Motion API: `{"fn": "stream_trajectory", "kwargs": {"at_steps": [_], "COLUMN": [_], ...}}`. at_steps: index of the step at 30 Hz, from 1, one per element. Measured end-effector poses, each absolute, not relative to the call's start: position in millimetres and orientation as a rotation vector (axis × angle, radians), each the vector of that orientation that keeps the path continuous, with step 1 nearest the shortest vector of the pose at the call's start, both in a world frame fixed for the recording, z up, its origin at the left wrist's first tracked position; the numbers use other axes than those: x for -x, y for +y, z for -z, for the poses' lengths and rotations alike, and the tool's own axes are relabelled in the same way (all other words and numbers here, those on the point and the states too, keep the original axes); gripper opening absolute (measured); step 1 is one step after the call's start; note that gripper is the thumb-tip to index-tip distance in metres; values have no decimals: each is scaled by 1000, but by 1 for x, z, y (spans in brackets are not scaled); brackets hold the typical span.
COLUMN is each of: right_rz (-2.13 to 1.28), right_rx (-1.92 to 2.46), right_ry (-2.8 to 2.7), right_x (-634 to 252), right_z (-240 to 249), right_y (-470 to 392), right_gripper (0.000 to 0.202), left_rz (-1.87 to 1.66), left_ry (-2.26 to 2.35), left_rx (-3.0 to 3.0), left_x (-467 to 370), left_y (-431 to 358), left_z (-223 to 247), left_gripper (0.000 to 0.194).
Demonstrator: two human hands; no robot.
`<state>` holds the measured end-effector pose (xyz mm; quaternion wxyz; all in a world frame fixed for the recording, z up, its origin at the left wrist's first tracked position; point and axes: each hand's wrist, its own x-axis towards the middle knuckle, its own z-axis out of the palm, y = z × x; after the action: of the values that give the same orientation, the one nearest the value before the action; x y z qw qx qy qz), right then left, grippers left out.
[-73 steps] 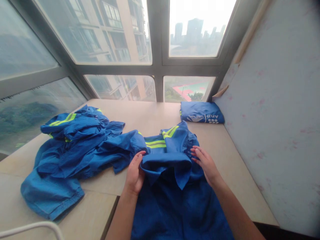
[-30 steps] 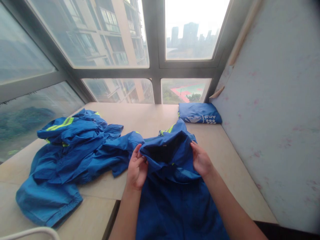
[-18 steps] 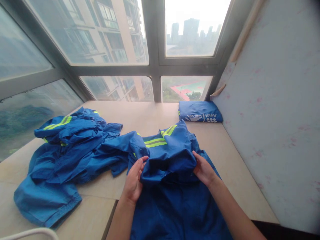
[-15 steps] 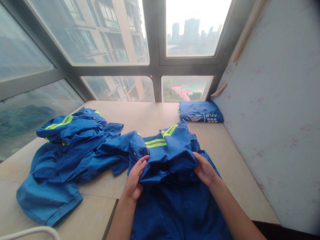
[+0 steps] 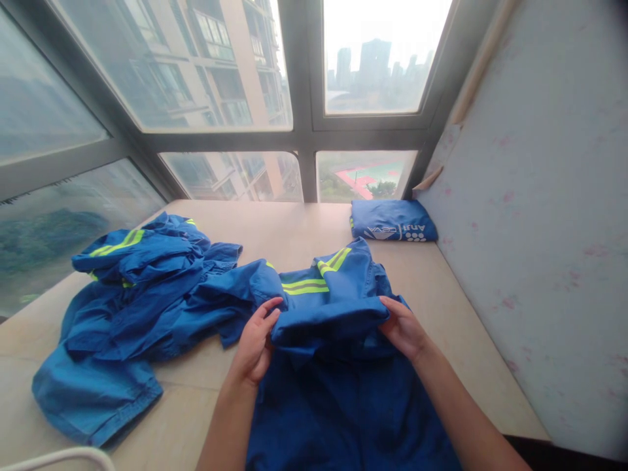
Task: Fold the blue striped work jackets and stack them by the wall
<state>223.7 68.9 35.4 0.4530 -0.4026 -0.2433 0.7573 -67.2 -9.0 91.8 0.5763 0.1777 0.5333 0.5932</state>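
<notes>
A blue work jacket with yellow-green and grey reflective stripes lies in front of me, its lower part hanging toward me. My left hand pinches one end of a raised fold, thumb on top. At the fold's other end, my right hand grips the cloth between thumb and fingers. The fold stretches fairly straight between the two hands, and the fingers beneath it are partly hidden. Beyond it, the striped part of the jacket rests on the light tabletop.
Left of the jacket lies a second crumpled blue garment with similar stripes, touching its sleeve. A folded blue garment with white lettering sits at the back right, beside the wall. Windows border the back. A white curved tube shows at lower left.
My left hand has shifted slightly left and up. The fold between my hands has gone from slack and wrinkled to straighter and smoother. The other garments stay where they were.
</notes>
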Motion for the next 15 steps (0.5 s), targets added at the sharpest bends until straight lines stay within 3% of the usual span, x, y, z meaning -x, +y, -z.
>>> {"fn": "stream_trajectory", "kwargs": {"at_steps": [4,8,15], "right_rz": [-1893,-1756,-840], "right_rx": [1054,1195,1277], "right_ry": [-571,-807,-1637], "right_x": [-224,-226,-230], "right_z": [-31,-36,-54], "right_y": [69,69,54], "right_gripper": [22,35,33], "left_rz": [-1351,-1399,-1219], "left_ry": [1343,1619,1839], "left_rx": [-442,-706,-1462], "left_x": [71,75,63], "left_y": [-8,-12,-31], "left_z": [-82,-74,-94], "left_gripper": [55,37,26]}}
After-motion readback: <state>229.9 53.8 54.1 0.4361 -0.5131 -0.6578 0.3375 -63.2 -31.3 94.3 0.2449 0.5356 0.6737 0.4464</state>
